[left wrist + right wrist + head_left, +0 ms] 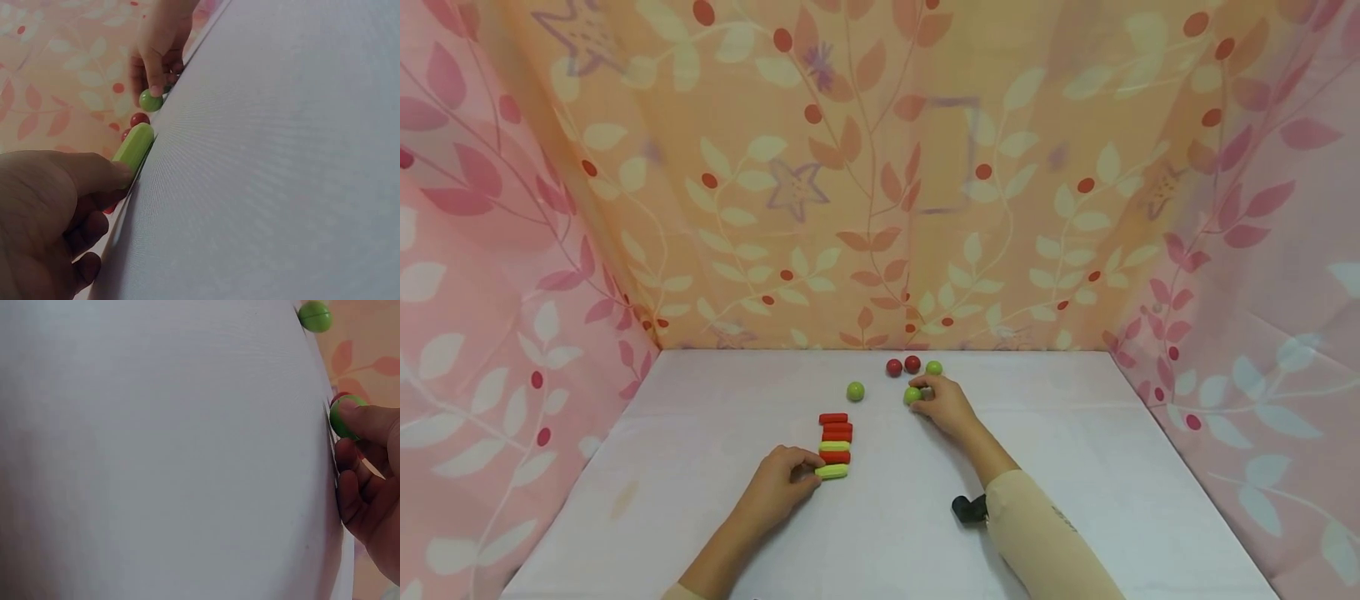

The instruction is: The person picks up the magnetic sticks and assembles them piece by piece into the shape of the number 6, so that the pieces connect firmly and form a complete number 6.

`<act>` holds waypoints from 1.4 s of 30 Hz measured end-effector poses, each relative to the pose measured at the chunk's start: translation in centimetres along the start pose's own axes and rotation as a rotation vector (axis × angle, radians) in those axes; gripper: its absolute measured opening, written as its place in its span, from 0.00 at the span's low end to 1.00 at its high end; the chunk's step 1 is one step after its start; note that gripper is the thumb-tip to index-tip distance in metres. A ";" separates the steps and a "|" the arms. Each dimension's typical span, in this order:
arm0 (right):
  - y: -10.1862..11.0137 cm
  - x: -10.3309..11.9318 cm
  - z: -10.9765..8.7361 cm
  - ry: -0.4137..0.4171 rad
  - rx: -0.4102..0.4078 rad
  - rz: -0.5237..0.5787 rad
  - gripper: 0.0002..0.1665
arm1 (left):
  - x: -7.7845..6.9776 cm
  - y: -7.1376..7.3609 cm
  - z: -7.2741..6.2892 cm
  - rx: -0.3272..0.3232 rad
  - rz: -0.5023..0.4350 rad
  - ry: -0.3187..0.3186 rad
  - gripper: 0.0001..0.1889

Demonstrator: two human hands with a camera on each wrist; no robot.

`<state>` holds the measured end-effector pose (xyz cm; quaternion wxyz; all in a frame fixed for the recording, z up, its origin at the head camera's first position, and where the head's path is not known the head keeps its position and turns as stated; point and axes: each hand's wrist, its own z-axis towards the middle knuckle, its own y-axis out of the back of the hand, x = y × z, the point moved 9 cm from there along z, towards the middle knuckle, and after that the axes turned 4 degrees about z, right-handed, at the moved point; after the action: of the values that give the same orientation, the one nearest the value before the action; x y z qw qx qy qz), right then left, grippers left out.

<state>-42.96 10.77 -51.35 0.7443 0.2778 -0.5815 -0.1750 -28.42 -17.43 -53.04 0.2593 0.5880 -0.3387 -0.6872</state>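
One green ball (912, 396) pinched between right fingers (375, 423); left fingers (94, 173) pinch lime stick (833, 472) at end.

Green ball (912, 396), smooth and glossy; yellow-green stick (134, 150), plastic-looking, low sheen; worktop (715, 417), matt, cloth-like; backdrop (880, 167), printed cloth.

1. Head view: bright, even, diffuse light, with a faint, soft shadow beside the left forearm (733, 546) on the white tabletop (700, 400).
2. Left wrist view: dimmer and greyer; fine ripple-like streaks fan across the tabletop.
3. Right wrist view: dim, hazy, darker along the left edge.
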 end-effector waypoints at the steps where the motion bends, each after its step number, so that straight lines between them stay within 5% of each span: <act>1: 0.1 0.0 -0.1 -0.007 0.004 -0.001 0.22 | 0.0 0.0 0.0 0.000 -0.003 0.004 0.12; 13: 1.4 0.2 -2.0 -0.074 0.059 0.011 0.20 | -0.8 0.7 0.1 -0.034 -0.045 0.028 0.11; 23: 3.4 0.4 -4.5 -0.065 0.044 0.009 0.21 | -5.3 0.9 1.7 0.006 -0.036 -0.104 0.11; 31: 4.7 -0.4 -6.0 -0.096 0.043 0.016 0.20 | -8.5 0.2 4.1 0.021 -0.043 -0.156 0.09; 42: 5.7 -2.7 -7.2 -0.164 0.042 0.037 0.20 | -10.5 -2.3 8.1 0.076 -0.037 -0.133 0.08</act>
<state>-37.08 18.39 -51.13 0.6913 0.2673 -0.6491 -0.1711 -34.50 -6.73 -47.47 0.2012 0.5564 -0.3701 -0.7162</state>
